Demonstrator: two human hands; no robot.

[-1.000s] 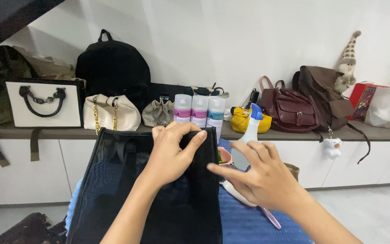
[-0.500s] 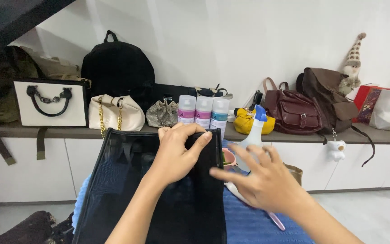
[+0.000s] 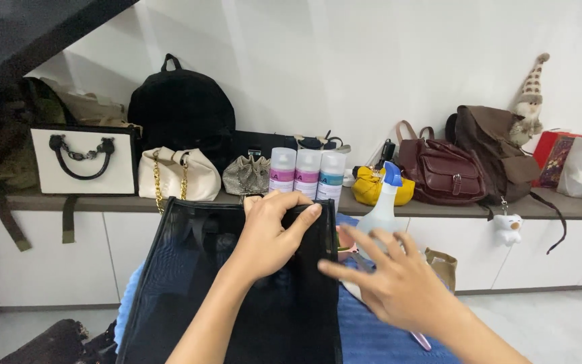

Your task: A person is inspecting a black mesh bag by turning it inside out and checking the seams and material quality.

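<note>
Our left fingers point(image 3: 289, 210) curled over the top edge of the black mesh tote bag point(image 3: 237, 296), pinching its rim near the right corner, while our left hand point(image 3: 271, 236) lay against the mesh. The fingers point(image 3: 345, 273) of our right hand point(image 3: 399, 286) were spread wide and gripped nothing, their tips just beside the bag's right side. From the head camera, the bag stood upright on a blue ribbed towel point(image 3: 372, 334); we could not tell what lay inside its sheer, dark mesh. Behind our right hand rose a white plastic spray bottle point(image 3: 380, 214) with a blue nozzle. On the shelf point(image 3: 372, 205) behind sat three cylindrical bottles point(image 3: 306, 173), a cream pouch with a gold chain point(image 3: 170, 174), a black backpack point(image 3: 182, 108) and a glossy brown leather satchel point(image 3: 442, 172).
</note>
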